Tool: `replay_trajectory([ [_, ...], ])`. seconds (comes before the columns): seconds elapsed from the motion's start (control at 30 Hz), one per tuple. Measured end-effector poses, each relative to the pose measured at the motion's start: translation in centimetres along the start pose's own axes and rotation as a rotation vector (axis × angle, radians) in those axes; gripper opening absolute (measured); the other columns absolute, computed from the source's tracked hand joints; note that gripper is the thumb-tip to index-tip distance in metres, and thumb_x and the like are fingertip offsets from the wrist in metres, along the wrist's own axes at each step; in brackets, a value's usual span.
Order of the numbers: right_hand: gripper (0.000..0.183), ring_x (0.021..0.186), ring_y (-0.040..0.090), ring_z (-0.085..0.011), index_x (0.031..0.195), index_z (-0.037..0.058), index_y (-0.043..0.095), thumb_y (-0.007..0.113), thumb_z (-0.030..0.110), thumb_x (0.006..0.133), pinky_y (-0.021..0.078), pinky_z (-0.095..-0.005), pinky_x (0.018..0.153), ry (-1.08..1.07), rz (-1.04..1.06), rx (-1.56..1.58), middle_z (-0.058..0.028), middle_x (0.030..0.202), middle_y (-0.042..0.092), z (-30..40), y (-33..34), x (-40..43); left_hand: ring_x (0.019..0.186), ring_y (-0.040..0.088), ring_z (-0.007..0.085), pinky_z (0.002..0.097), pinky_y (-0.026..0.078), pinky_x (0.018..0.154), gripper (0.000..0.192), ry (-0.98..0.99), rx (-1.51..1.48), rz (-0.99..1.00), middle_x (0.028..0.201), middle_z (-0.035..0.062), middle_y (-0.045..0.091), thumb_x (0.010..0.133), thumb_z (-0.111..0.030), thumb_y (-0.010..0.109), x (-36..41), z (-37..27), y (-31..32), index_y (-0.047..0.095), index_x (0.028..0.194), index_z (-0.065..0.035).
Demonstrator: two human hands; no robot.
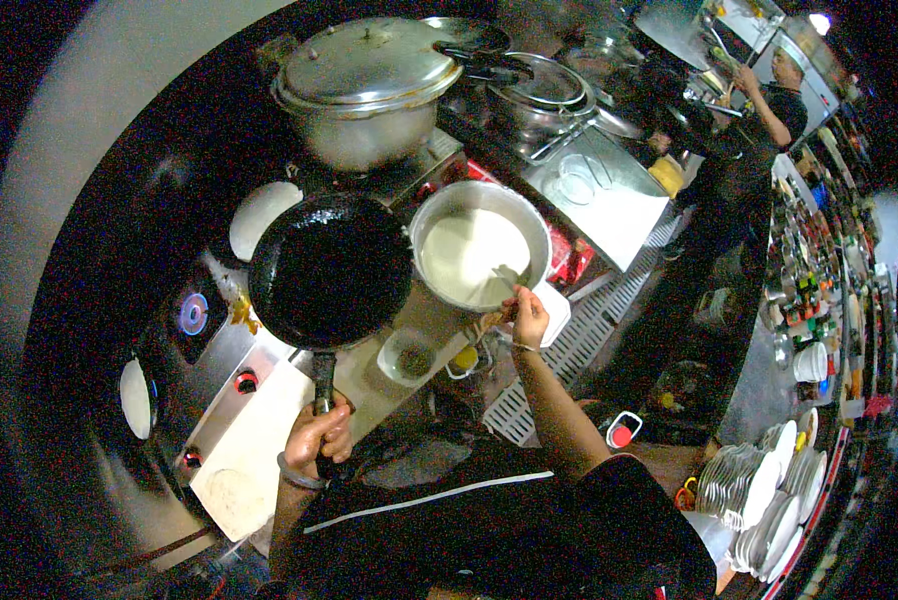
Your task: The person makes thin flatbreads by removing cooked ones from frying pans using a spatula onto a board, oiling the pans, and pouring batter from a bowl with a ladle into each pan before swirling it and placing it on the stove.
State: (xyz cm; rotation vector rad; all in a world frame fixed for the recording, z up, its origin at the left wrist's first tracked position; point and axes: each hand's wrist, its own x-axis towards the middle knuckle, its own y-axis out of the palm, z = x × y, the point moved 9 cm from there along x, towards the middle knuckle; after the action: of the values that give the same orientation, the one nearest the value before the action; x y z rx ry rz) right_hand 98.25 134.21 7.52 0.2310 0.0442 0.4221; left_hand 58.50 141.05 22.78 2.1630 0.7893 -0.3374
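Observation:
My left hand (320,435) is closed around the handle of a black frying pan (332,270), which is held over the counter beside the stove. My right hand (527,319) grips the handle of a ladle or similar utensil (506,279) that reaches into a round metal pot (420,240). Pale creamy batter or liquid (467,244) fills part of this pot. White, thin food (263,217) lies behind the frying pan, and another pale piece (135,399) shows in a pan at the far left. Below the frying pan is a small bowl (404,358).
A blue flame burns on a gas burner (193,313) at the left. A large lidded metal pot (366,97) and a smaller covered pot (542,97) stand at the back. Stacked white plates (741,480) are at lower right. Another person (783,109) stands at upper right.

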Motion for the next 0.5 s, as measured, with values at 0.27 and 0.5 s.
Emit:
replay_trajectory([
  [0.27,0.028,0.05,0.056,-0.0169,0.094,-0.007,0.056,0.047,0.019,0.091,0.0474,-0.027,0.046,0.147,0.168,0.053,-0.014,0.068,0.06,10.4,1.1,-1.8,0.039,0.037,0.0128,0.0306,0.034,0.037,0.014,-0.055,-0.243,0.02,0.059,-0.0001,0.04,0.09,-0.018,0.046,1.9,2.3,-1.9,0.047,0.1,-0.0088],
  [0.5,0.029,0.052,0.058,-0.0188,0.091,-0.0062,0.056,0.046,0.021,0.09,0.05,-0.0287,0.047,0.126,0.191,-0.06,-0.0143,0.068,0.059,16.7,0.7,-1.1,0.038,0.038,0.0098,0.0262,0.033,0.035,0.011,-0.115,-0.064,-0.12,0.053,-0.001,0.039,0.083,-0.01,0.056,4.0,1.6,-1.0,0.046,0.087,-0.009],
])
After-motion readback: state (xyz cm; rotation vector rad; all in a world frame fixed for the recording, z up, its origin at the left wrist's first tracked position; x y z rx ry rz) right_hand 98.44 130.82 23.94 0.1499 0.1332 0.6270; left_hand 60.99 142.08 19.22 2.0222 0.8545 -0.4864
